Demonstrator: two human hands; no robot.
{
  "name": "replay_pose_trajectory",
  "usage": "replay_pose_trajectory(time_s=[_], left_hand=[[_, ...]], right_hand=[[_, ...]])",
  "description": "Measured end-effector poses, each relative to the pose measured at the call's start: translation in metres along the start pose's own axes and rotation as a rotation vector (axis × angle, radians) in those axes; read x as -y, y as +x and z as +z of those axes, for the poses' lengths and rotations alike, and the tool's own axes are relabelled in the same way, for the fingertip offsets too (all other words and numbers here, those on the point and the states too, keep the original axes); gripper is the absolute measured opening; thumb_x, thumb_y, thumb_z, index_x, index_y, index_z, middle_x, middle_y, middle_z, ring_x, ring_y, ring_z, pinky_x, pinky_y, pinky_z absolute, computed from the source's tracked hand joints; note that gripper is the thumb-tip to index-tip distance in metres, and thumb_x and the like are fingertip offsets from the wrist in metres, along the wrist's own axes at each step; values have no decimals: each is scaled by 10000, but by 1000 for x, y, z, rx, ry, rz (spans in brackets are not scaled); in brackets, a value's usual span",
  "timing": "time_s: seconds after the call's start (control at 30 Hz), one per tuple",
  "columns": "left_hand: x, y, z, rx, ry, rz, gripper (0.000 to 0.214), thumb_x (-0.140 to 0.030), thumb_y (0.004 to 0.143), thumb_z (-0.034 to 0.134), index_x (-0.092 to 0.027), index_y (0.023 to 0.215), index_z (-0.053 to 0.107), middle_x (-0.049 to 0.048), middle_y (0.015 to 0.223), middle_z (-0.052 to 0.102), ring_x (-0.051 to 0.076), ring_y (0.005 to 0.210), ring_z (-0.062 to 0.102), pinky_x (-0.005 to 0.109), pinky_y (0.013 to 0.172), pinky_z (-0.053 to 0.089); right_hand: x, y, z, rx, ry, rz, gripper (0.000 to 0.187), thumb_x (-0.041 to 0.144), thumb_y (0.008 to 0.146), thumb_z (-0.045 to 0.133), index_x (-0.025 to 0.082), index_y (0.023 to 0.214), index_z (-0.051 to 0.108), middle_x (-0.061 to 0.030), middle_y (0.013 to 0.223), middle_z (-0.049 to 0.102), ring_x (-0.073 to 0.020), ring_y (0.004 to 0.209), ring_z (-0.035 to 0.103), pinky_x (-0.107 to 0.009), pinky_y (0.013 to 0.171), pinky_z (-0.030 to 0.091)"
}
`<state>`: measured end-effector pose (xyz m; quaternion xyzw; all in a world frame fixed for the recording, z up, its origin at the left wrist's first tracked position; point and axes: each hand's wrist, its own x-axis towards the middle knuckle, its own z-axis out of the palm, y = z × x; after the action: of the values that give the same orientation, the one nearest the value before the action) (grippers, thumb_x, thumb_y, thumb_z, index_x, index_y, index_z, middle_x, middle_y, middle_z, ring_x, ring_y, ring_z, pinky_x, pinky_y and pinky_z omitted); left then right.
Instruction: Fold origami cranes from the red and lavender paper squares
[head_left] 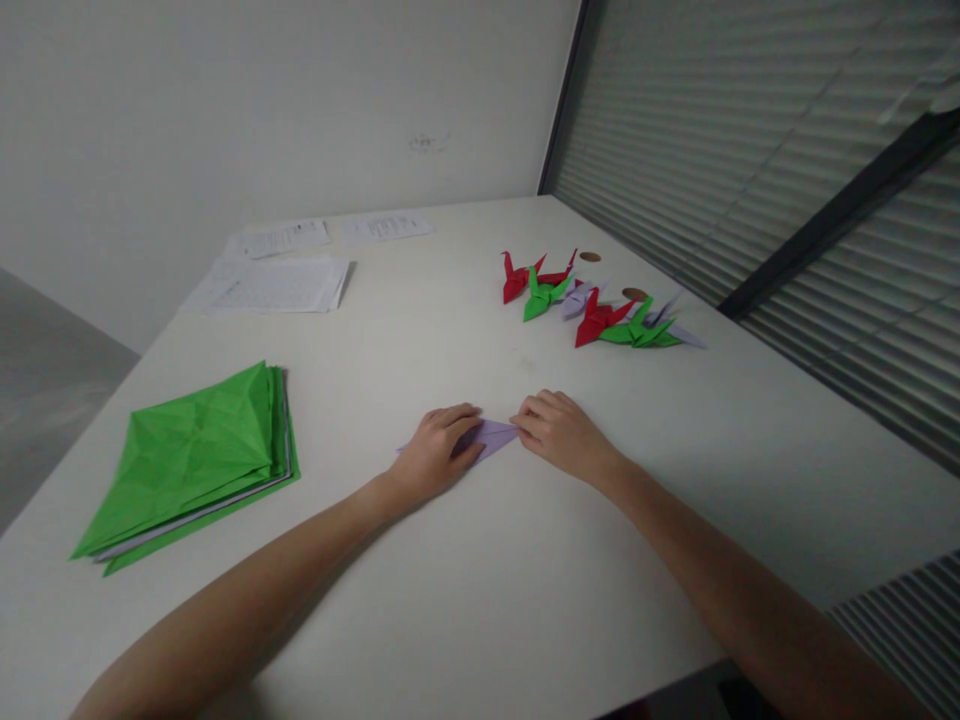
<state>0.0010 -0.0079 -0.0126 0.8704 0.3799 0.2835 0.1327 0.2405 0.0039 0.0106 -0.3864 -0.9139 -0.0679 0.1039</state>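
Observation:
A small folded piece of lilac paper [493, 436] lies flat on the white table [480, 600], in the middle. My left hand [439, 452] lies on its left part, fingers curled down and pressing it. My right hand [559, 432] pinches the paper's right tip with closed fingers. Most of the paper is hidden under my left hand.
A stack of green paper sheets [199, 455] lies at the left. Several finished paper cranes [592, 300] in red, green and lilac sit at the back right. Printed white sheets [274, 283] lie at the far left. Window blinds [787, 180] run along the right.

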Motion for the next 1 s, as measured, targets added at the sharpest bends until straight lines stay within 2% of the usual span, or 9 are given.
replay_pose_trajectory(time_s=[0.13, 0.37, 0.47, 0.6, 0.67, 0.73, 0.83, 0.9, 1.0], left_hand=[[3, 2, 0, 55, 1, -13, 376, -212, 960, 489, -166, 1331, 529, 126, 1327, 605, 235, 1265, 548, 439, 1036, 476], [0, 0, -6, 111, 317, 129, 317, -201, 992, 435, -155, 1272, 577, 103, 1354, 589, 267, 1260, 546, 508, 1084, 410], [-1, 1, -9, 142, 383, 167, 314, -187, 994, 422, -131, 1256, 585, 116, 1337, 599, 267, 1236, 564, 479, 1043, 456], [0, 2, -8, 136, 374, 173, 317, -207, 1012, 380, -106, 1173, 633, 133, 1280, 636, 259, 1198, 596, 435, 988, 510], [0, 2, -7, 126, 367, 157, 312, -206, 1009, 385, -102, 1156, 641, 134, 1283, 633, 272, 1215, 583, 447, 997, 506], [0, 2, -7, 121, 343, 151, 310, -184, 999, 400, -109, 1215, 611, 130, 1331, 600, 288, 1274, 531, 470, 1023, 488], [0, 2, -7, 145, 237, 218, 383, -138, 986, 406, -128, 1358, 498, 124, 1398, 544, 257, 1333, 475, 458, 1079, 451], [-1, 2, -8, 174, 165, 260, 392, -132, 982, 416, -114, 1367, 486, 133, 1373, 567, 228, 1304, 510, 426, 1097, 443], [-1, 3, -8, 193, 124, 251, 354, -122, 965, 452, -86, 1305, 543, 150, 1314, 610, 227, 1253, 560, 419, 1103, 443]], right_hand=[[1, 0, -1, 6, -18, -12, 87, 147, 866, 621, 179, 858, 701, -44, 871, 661, -195, 830, 516, -331, 757, 321], [3, 1, -2, -13, -36, -54, 109, 129, 866, 603, 175, 809, 684, -49, 832, 648, -189, 797, 521, -334, 739, 302], [5, 1, -4, 10, -69, -64, 119, 124, 869, 593, 173, 800, 677, -56, 818, 641, -195, 794, 521, -338, 732, 296], [8, 2, -6, 44, -122, -70, 121, 128, 869, 596, 174, 779, 664, -53, 816, 634, -201, 801, 522, -347, 742, 300], [9, 3, -7, 52, -133, -74, 125, 124, 867, 596, 171, 771, 660, -55, 817, 632, -203, 803, 522, -349, 742, 302], [9, 3, -7, 60, -139, -83, 128, 116, 865, 589, 168, 771, 659, -59, 818, 632, -205, 803, 522, -350, 739, 304], [10, 4, -8, 72, -146, -88, 139, 110, 868, 577, 167, 769, 655, -63, 817, 631, -207, 802, 521, -351, 738, 307], [10, 4, -8, 77, -149, -81, 140, 112, 871, 576, 169, 769, 653, -64, 816, 629, -208, 802, 522, -351, 736, 307], [11, 4, -7, 81, -146, -55, 124, 114, 867, 584, 167, 782, 656, -65, 822, 631, -209, 806, 526, -351, 731, 303]])
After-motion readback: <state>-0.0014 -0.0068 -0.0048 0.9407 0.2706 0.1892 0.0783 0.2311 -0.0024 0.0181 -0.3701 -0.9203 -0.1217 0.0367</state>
